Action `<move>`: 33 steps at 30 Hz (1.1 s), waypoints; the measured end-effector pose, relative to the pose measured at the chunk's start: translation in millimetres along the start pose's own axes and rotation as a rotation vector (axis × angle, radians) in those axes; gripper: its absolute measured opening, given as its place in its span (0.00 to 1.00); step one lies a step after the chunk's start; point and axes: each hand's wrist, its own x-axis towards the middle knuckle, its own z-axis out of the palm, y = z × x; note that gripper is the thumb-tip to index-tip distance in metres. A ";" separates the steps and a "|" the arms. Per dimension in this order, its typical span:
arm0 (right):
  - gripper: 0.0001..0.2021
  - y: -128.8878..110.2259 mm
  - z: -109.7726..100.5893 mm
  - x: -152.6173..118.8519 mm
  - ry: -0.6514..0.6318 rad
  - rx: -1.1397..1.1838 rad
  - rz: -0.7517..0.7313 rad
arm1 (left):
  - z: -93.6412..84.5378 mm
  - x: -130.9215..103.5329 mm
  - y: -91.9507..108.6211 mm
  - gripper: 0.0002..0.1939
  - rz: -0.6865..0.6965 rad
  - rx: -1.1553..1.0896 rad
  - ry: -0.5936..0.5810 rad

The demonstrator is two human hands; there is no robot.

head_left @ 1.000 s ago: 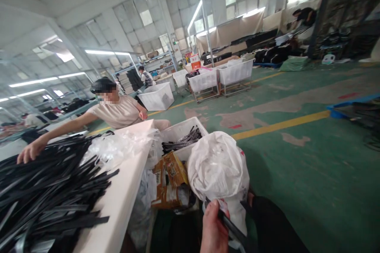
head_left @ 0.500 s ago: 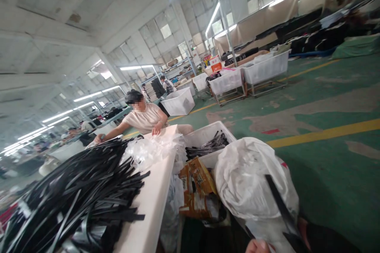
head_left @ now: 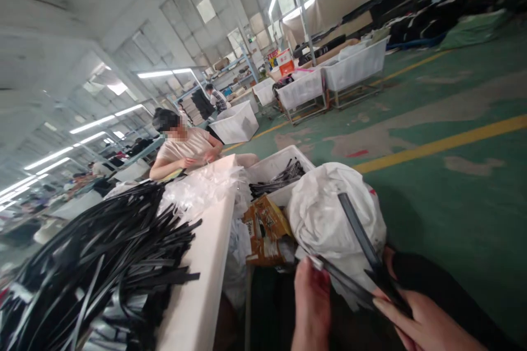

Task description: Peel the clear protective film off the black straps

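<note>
**Both hands on black strips, low in view**

Left hand [head_left: 310, 304] sits at the bottom edge, fingers curled narrow around the near end of a black strip [head_left: 343, 281]; thumb side faces the camera, fingertips partly hidden. Right hand [head_left: 424, 323] is at the bottom right, fingers stretched long and close together, pinching the far end of that strip where it meets a second strip [head_left: 358, 233] that rises tilted up and left. The two strips form a V in front of the white bag [head_left: 325, 214]. How hard the right fingers press cannot be told; blur there.

The bag stands bulging just right of a brown carton [head_left: 263, 227]. Behind both, a white bin [head_left: 275, 167] holds more black strips. Left of these, a white table [head_left: 206, 263] carries a big loose pile of strips [head_left: 102, 258] and crumpled clear plastic [head_left: 201, 189] at its far end.

A person in a beige top [head_left: 185, 145] sits at the table's far end, both hands near the plastic. Another person stands further back by the shelves.

The floor [head_left: 453, 203] is green with worn patches and a yellow line [head_left: 440, 145]. White carts [head_left: 329, 77] stand on frames in the middle distance. Tube lights run along the ceiling at left, dark goods heaped at far right.
</note>
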 end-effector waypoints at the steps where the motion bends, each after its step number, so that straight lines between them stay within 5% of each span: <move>1: 0.30 -9.9 -7.8 -9.6 0.006 -0.024 -0.026 | 2.6 -0.5 10.6 0.08 -0.033 -0.015 0.049; 7: 0.17 -50.2 -31.2 -52.8 0.003 -0.142 -0.250 | 9.3 -6.0 34.7 0.11 -0.049 0.008 0.005; 14: 0.06 -42.6 -31.3 -63.7 0.028 -0.208 -0.387 | 3.6 -13.5 31.0 0.12 -0.116 0.049 0.018; 33: 0.15 -24.2 -33.7 -43.4 0.155 -0.351 -0.291 | -6.9 -17.4 15.0 0.04 -0.126 0.084 0.025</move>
